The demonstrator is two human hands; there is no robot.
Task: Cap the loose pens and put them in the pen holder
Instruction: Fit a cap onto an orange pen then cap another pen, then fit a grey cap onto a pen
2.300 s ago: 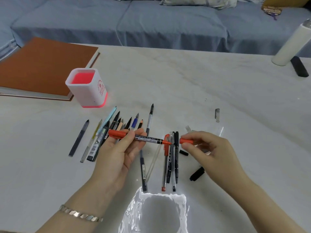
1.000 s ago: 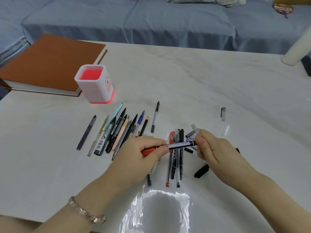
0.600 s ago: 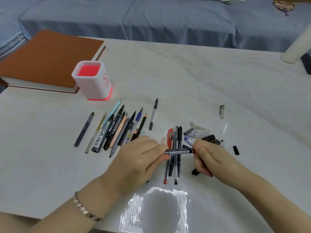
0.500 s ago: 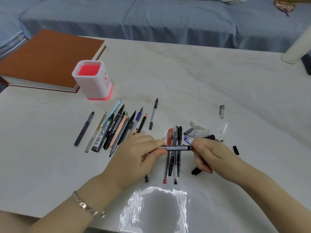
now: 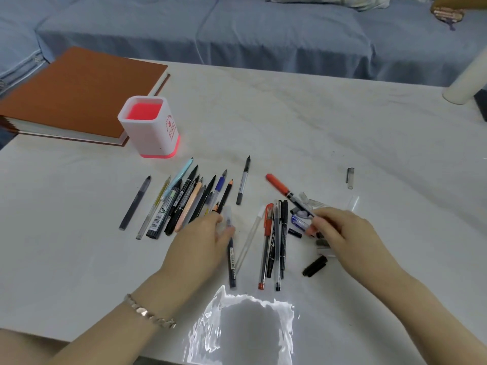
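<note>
The white pen holder [image 5: 150,135] with a pink inside stands at the back left of the table. My right hand [image 5: 342,233] grips the lower end of a red-capped marker [image 5: 283,189], which points up and to the left. My left hand [image 5: 204,241] pinches the top of a dark pen [image 5: 232,262] lying on the table, at its clear cap. A row of uncapped pens and pencils [image 5: 189,201] lies left of my hands. Several more pens [image 5: 275,241] lie between my hands. Loose caps lie about my right hand, among them a black cap [image 5: 315,266].
An orange book [image 5: 79,93] lies behind the holder at the left. A clear cap [image 5: 350,177] lies alone on the right. A white cylinder [image 5: 466,83] stands at the far right edge. A shiny plastic bag [image 5: 242,333] lies at the near edge. A blue sofa runs behind the table.
My left hand has let go of the red marker and dropped onto the dark pen. My right hand alone now holds the marker, swung to point up and left.
</note>
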